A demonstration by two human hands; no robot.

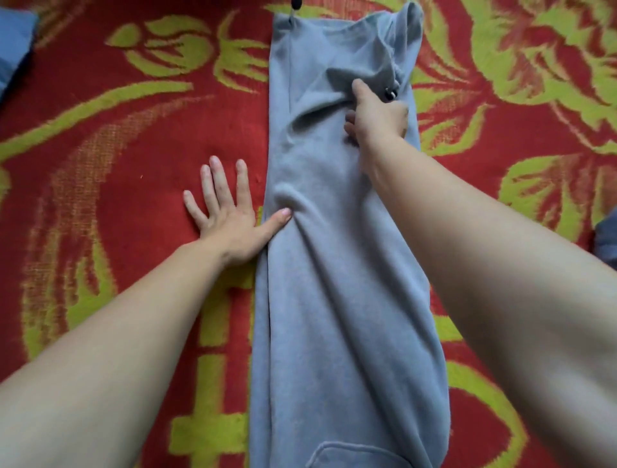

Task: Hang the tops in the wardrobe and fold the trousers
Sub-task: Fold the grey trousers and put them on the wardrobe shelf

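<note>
Grey trousers (334, 300) lie lengthwise down the middle of a red and yellow-green patterned blanket (133, 133), doubled leg on leg, with a pocket near the bottom edge and a drawstring toggle (390, 93) at the far end. My left hand (230, 213) rests flat on the blanket beside the trousers' left edge, fingers spread, thumb pressing on the cloth. My right hand (377, 113) lies on the far part of the trousers, fingers curled into a bunched fold of the fabric.
A blue garment (13, 50) sits at the far left corner of the blanket. Another dark blue piece of cloth (606, 240) shows at the right edge. A small black cord end (295, 4) lies at the top of the trousers.
</note>
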